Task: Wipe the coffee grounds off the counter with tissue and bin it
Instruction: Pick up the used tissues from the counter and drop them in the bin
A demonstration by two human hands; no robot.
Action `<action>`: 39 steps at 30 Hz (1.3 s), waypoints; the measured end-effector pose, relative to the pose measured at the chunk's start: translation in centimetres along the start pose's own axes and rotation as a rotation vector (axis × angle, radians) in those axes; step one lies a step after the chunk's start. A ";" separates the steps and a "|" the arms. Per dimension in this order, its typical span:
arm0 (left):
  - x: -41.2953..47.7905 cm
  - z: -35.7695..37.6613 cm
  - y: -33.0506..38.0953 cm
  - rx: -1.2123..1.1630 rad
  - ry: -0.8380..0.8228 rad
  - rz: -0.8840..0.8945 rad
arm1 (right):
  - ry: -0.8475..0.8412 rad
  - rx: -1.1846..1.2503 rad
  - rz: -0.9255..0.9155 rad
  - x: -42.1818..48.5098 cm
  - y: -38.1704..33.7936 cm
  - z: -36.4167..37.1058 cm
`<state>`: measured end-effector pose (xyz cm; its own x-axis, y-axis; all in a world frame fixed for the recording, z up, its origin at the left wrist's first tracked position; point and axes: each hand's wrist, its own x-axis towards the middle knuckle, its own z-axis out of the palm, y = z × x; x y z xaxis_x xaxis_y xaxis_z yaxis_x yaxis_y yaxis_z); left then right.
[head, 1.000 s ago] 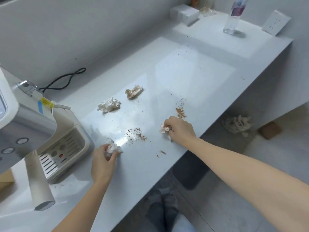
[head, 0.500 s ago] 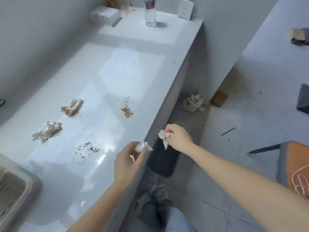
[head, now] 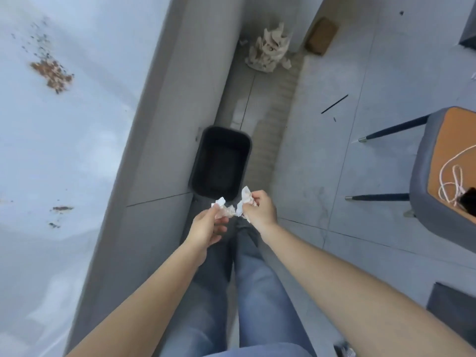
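Note:
My left hand [head: 206, 226] pinches a crumpled white tissue [head: 223, 210] stained with brown grounds. My right hand [head: 258, 210] grips a second crumpled tissue [head: 243, 203]. Both hands sit close together, just in front of the near rim of a black rectangular bin [head: 220, 163] that stands open on the floor beside the counter. The white counter [head: 64, 150] fills the left side. It carries a brown heap of coffee grounds [head: 52, 74] near the top left and small smears [head: 60, 210] lower down.
A crumpled paper bag [head: 269, 51] and a small brown box [head: 322, 36] lie on the floor beyond the bin. A chair with an orange seat [head: 453, 163] and a white cord stands at the right. A thin black stick [head: 334, 104] lies on the tiles.
Both hands left the counter with their tissues and came down together in front of the bin. The view swung from the counter top down to the floor.

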<state>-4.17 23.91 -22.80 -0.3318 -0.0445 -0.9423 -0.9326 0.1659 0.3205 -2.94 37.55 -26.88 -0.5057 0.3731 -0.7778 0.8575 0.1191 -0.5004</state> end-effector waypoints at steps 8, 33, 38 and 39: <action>3.8 0.7 2.4 -0.160 0.005 -0.107 | -0.027 0.139 0.029 2.8 -2.2 1.0; 1.2 0.7 9.4 0.019 -0.028 0.115 | -0.015 -0.381 -0.320 2.8 -8.7 -2.1; -4.3 0.2 12.7 0.269 -0.044 0.567 | 0.087 -0.506 -0.606 0.1 -13.0 -6.0; -5.6 0.0 13.2 0.316 -0.024 0.676 | 0.103 -0.528 -0.657 -0.6 -13.9 -6.6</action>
<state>-14.59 26.35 -13.29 -0.8121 0.1886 -0.5523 -0.4396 0.4247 0.7914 -13.94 41.71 -16.92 -0.9272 0.1568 -0.3401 0.3371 0.7451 -0.5755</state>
